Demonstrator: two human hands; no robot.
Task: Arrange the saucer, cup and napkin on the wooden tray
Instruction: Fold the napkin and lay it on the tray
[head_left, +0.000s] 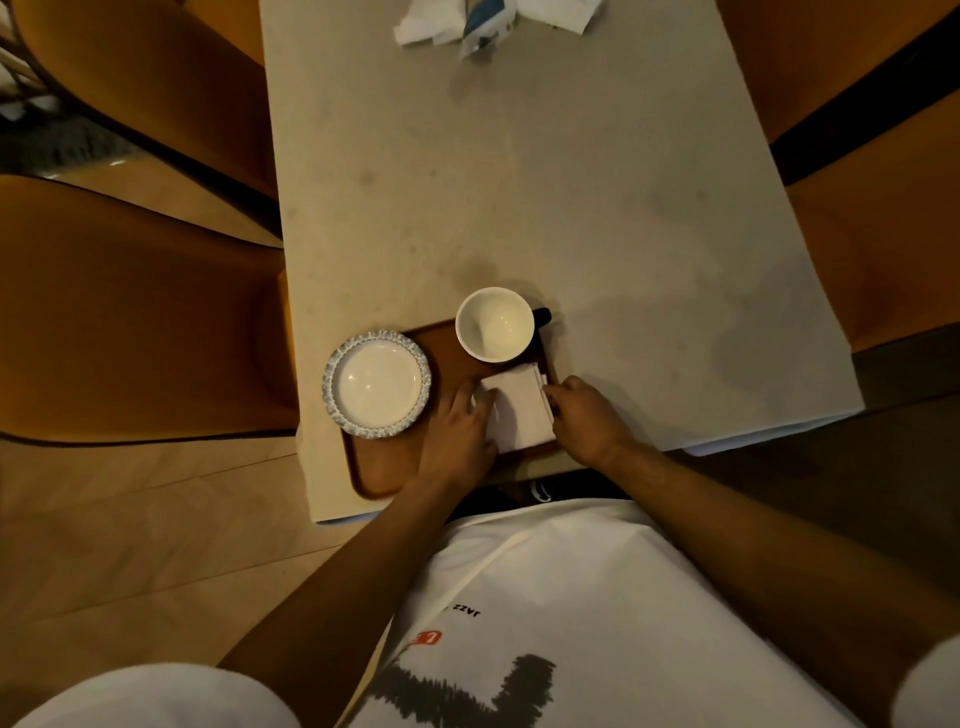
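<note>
A wooden tray (387, 467) lies at the table's near edge. On its left end sits a white saucer (376, 383) with a blue-grey patterned rim. A white cup (494, 323) with a dark handle stands upright and empty at the tray's far right corner. A folded white napkin (519, 408) lies flat on the tray's right part, just in front of the cup. My left hand (457, 434) presses on the napkin's left edge with its fingers. My right hand (584, 415) touches the napkin's right edge with fingers curled.
The beige table (545, 197) stretches away from me. Crumpled white paper and a blue-and-white packet (485, 23) lie at its far end. Orange chairs (130, 312) stand along the left and right sides. Wooden floor shows at the lower left.
</note>
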